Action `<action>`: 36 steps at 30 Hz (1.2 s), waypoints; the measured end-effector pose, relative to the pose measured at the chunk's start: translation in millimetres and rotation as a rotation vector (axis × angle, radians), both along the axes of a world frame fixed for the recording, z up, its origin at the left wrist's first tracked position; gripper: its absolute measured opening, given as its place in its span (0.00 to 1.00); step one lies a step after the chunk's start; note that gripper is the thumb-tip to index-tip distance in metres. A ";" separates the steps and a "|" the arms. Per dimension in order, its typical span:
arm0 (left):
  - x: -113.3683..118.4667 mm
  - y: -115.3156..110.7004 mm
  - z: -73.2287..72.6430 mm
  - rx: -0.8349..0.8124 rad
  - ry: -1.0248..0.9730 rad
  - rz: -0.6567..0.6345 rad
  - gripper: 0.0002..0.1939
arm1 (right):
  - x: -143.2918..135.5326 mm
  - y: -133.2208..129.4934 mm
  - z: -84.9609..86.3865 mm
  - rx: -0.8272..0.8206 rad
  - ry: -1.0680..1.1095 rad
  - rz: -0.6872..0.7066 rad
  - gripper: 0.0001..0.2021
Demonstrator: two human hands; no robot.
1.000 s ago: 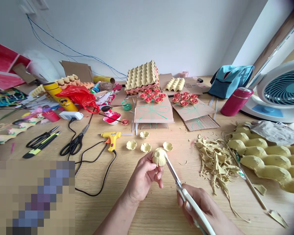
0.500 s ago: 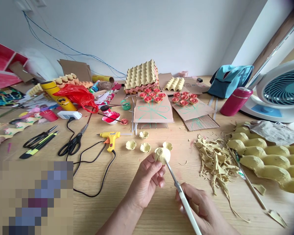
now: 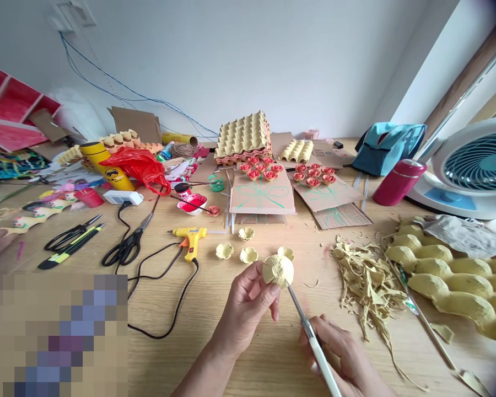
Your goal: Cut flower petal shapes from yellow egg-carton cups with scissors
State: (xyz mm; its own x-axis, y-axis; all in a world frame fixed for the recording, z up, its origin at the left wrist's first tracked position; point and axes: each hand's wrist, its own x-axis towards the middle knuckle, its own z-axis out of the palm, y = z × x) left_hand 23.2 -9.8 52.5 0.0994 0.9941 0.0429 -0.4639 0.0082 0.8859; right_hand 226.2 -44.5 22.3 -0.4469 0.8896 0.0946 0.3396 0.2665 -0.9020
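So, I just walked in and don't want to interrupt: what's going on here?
The person's left hand holds a pale yellow cup, and the right hand holds white-handled scissors with their tip at its edge. Four petal-edged cups stand beyond, to the right of a yellow glue gun. Cut scraps lie heaped on the right, and red flowers sit on cardboard panels farther back.

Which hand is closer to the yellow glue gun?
Left. The left hand is to the right of the yellow glue gun and nearer the person; the right hand, holding white-handled scissors, is farther right.
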 end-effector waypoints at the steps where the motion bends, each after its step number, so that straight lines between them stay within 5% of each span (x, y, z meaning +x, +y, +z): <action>1: 0.3 0.1 0.1 -0.007 -0.007 -0.002 0.10 | 0.2 0.4 0.2 -0.004 -0.011 -0.001 0.25; 11: 10.9 -1.1 -0.1 -0.140 -0.141 -0.031 0.14 | -1.6 10.1 -1.2 -0.119 -0.040 0.157 0.20; 36: 14.3 -1.9 -9.3 -0.220 -0.288 -0.032 0.09 | 0.7 7.0 -10.5 -0.126 -0.032 0.165 0.22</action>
State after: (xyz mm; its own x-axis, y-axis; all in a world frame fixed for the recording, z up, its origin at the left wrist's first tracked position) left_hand 37.5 -11.7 43.2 0.1453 0.9793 -0.1408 -0.6902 0.2023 0.6947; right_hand 226.9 -37.6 11.8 -0.5884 0.8081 -0.0293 0.3299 0.2069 -0.9211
